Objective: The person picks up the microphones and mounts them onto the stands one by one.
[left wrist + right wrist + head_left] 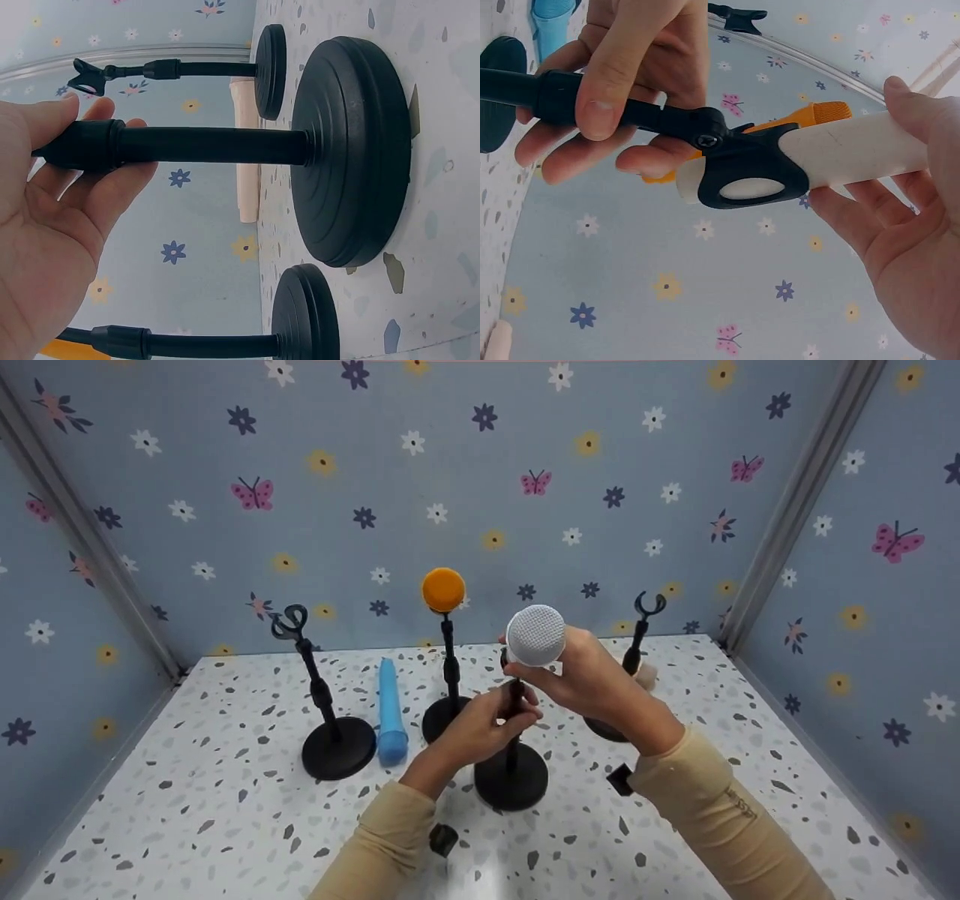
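My right hand [600,679] grips a white microphone [535,635] by its body, with its mesh head facing the head camera. In the right wrist view the microphone's tail end lies in the black clip [742,159] of a microphone stand. My left hand [476,727] holds that microphone stand [210,145] by its upright, thumb on one side and fingers on the other, around the collar below the clip. The stand's round base [511,781] rests on the speckled table. The palm of the right hand is hidden in the head view.
Left of the hands, a blue microphone [391,712] lies beside a stand with a bare clip [335,746]. Behind, an orange microphone [443,589] sits on another stand. At right stands a further bare stand [637,641], with a cream-coloured object [646,676] behind it. Patterned walls [480,495] enclose the table.
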Tool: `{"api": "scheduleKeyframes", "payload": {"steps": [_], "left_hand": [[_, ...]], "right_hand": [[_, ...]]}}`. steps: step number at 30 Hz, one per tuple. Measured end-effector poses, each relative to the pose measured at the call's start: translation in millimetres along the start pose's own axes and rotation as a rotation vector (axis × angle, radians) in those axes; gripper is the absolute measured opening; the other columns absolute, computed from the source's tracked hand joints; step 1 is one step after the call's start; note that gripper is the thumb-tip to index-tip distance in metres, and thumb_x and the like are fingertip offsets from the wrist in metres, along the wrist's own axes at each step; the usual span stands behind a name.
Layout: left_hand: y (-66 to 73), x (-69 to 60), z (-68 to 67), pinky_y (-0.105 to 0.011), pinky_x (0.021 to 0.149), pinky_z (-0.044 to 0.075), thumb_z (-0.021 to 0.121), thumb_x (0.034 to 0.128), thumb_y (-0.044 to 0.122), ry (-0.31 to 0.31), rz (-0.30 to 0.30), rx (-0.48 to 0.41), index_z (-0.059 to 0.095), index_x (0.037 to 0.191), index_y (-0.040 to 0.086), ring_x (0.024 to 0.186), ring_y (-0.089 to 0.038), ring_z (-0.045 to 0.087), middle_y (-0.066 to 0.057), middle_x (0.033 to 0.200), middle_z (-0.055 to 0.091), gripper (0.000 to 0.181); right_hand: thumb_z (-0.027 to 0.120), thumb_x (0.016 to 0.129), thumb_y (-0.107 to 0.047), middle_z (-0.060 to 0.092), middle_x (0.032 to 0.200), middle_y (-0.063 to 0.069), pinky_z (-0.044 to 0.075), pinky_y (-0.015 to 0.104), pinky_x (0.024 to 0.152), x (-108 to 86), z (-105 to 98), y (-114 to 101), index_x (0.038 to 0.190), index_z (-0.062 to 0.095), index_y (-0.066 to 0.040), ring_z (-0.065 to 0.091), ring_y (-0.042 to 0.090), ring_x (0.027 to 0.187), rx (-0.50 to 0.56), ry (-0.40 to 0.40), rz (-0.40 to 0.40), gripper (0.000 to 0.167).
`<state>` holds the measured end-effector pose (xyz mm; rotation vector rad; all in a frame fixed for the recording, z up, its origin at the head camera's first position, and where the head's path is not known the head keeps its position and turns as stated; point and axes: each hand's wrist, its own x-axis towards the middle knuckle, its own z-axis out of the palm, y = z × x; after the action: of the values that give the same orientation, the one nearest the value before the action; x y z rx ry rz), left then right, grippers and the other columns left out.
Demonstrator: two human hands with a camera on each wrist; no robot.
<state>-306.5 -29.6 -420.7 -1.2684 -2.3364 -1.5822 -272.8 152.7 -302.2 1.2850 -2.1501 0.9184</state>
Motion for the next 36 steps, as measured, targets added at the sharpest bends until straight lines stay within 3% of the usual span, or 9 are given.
{"api": "scheduleKeyframes", "payload": {"steps": [10, 17, 25, 31, 36], "left_hand": [[1.9, -1.2, 1.6, -0.029, 0.079, 0.056, 0.063, 0.102, 0.013, 0.017, 0.002, 0.017, 0.061, 0.112, 0.003, 0.095, -0.014, 0.068, -0.005, 0.104, 0.067, 0.015], [0.9, -0.5, 3.3, -0.029, 0.079, 0.056, 0.063, 0.1024, 0.014, 0.004, 0.027, 0.021, 0.062, 0.113, 0.001, 0.094, -0.014, 0.068, -0.006, 0.105, 0.067, 0.017], [-1.2, -0.3, 1.6, -0.031, 0.081, 0.057, 0.063, 0.1021, 0.014, 0.022, 0.025, 0.011, 0.062, 0.113, 0.001, 0.096, -0.025, 0.07, -0.007, 0.104, 0.068, 0.017], [1.3, -2.0, 1.2, -0.03, 0.082, 0.057, 0.064, 0.102, 0.018, 0.049, 0.013, 0.037, 0.062, 0.114, 0.005, 0.096, -0.017, 0.07, -0.006, 0.104, 0.068, 0.018], [2.1, -2.4, 2.1, -0.03, 0.082, 0.057, 0.065, 0.101, 0.016, 0.051, 0.026, 0.04, 0.061, 0.114, 0.004, 0.094, -0.015, 0.07, -0.005, 0.1, 0.067, 0.018]], "right_hand": [[0.075, 0.093, -0.011, 0.068, 0.121, 0.009, 0.054, 0.038, 0.094, -7.8, 10.2, 14.2, 0.13, 0.066, -0.004, 0.066, 0.019, 0.111, -0.005, -0.009, 0.031, 0.039], [0.079, 0.089, -0.005, 0.06, 0.139, 0.006, 0.047, 0.042, 0.105, -8.7, -4.9, -2.9, 0.141, 0.054, -0.005, 0.059, 0.021, 0.125, -0.009, 0.019, -0.025, 0.057], [0.076, 0.089, 0.002, 0.063, 0.137, 0.001, 0.048, 0.04, 0.105, -9.9, 1.9, -1.2, 0.138, 0.051, -0.007, 0.061, 0.02, 0.123, -0.001, 0.055, -0.062, 0.055], [0.072, 0.094, -0.004, 0.062, 0.138, 0.001, 0.048, 0.041, 0.104, -10.5, 10.5, 12.3, 0.141, 0.05, -0.009, 0.063, 0.018, 0.117, 0.002, 0.012, -0.055, 0.052], [0.073, 0.093, -0.002, 0.061, 0.14, 0.001, 0.049, 0.041, 0.103, -15.1, 14.3, 21.4, 0.14, 0.051, -0.01, 0.062, 0.02, 0.12, 0.029, 0.021, -0.027, 0.053]]}}
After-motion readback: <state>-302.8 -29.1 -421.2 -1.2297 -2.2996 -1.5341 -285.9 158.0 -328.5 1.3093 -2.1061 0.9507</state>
